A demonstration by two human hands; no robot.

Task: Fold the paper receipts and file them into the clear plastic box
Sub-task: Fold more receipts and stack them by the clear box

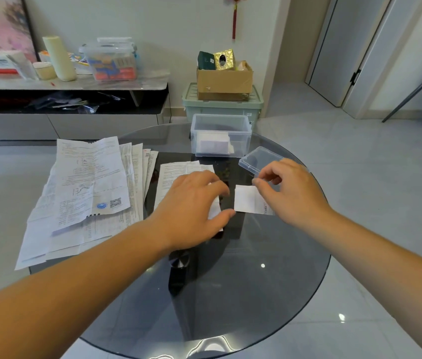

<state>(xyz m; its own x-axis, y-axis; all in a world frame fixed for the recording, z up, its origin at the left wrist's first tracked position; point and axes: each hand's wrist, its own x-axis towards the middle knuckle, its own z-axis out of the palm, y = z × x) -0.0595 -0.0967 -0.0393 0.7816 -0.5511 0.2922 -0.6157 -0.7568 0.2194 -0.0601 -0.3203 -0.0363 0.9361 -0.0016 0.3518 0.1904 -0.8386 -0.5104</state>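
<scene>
A small white receipt [246, 199] lies partly folded at the middle of the round glass table [230, 294]. My right hand [290, 190] pinches its upper right corner between thumb and forefinger. My left hand [194, 213] rests palm down beside it on another paper [176, 174], the thumb touching the small receipt's lower left corner. The clear plastic box [221, 134] stands open at the table's far edge with folded white papers inside. Its clear lid [259, 160] lies just right of it, behind my right hand.
A fanned stack of large unfolded receipts [85, 195] covers the table's left side and overhangs its edge. Behind the table stand a green storage bin [221, 106] with a cardboard box on top and a low cabinet with clutter. Chair legs [412, 99] are at far right.
</scene>
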